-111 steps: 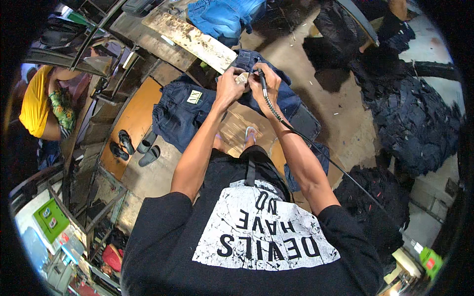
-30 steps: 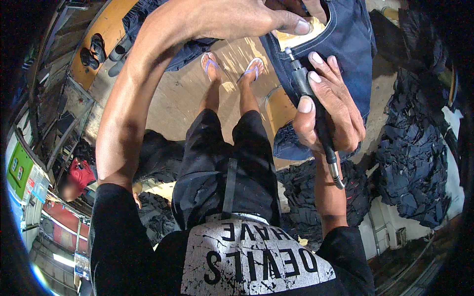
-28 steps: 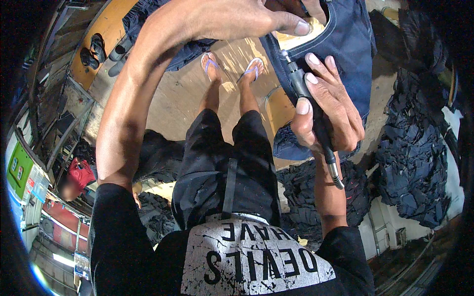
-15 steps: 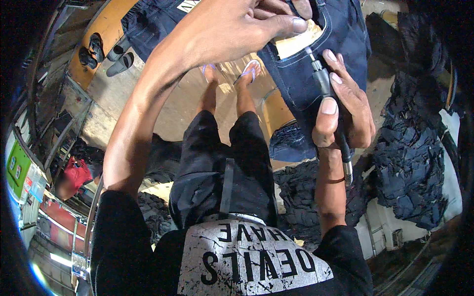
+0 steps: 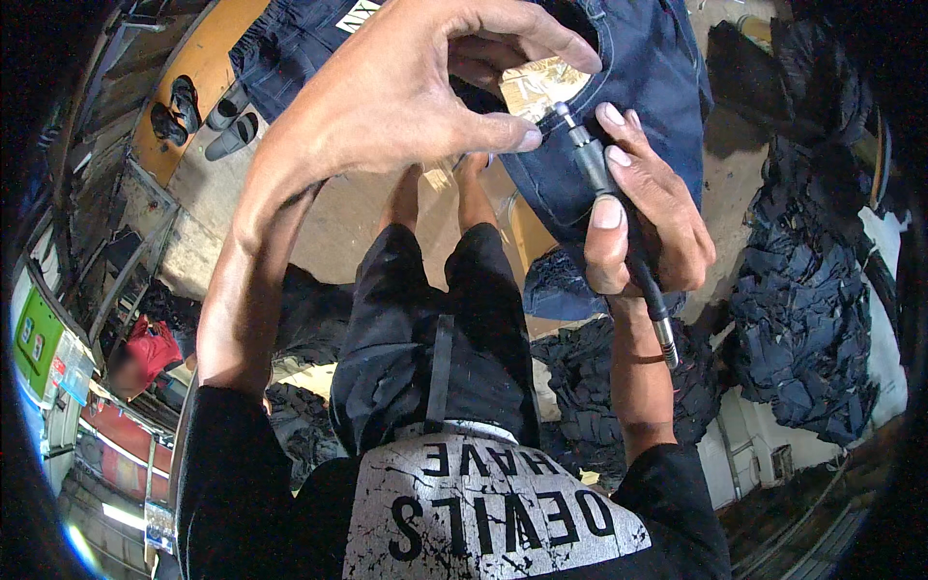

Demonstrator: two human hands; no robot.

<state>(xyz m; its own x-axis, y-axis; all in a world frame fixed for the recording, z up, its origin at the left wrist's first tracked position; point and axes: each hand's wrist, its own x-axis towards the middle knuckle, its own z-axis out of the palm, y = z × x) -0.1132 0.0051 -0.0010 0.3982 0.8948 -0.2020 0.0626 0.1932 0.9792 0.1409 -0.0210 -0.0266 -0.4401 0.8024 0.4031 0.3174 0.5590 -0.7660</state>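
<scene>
My right hand [image 5: 667, 203] grips a pen-like rotary tool [image 5: 587, 159] with a rounded metal tip, and a black cable trails from its back end. The tip sits at the stitched pocket edge of a dark blue denim garment [image 5: 648, 77]. A pale, yellowish patterned piece [image 5: 551, 85] shows inside the pocket opening; whether it is loose or part of the garment I cannot tell. Just left of the opening, my left hand [image 5: 387, 97] curves with thumb and forefinger well apart and nothing between them. Its other fingers are partly hidden.
Large heaps of dark fabric [image 5: 802, 309] lie to the right, with more folded cloth [image 5: 619, 387] near my right forearm. Sandals [image 5: 179, 111] rest on a wooden board at the upper left. At the far left is another person in red [image 5: 153, 350].
My left thumb and forefinger have spread apart from their pinch at the pocket. The right hand and tool have shifted slightly left, the tool tilting more leftward.
</scene>
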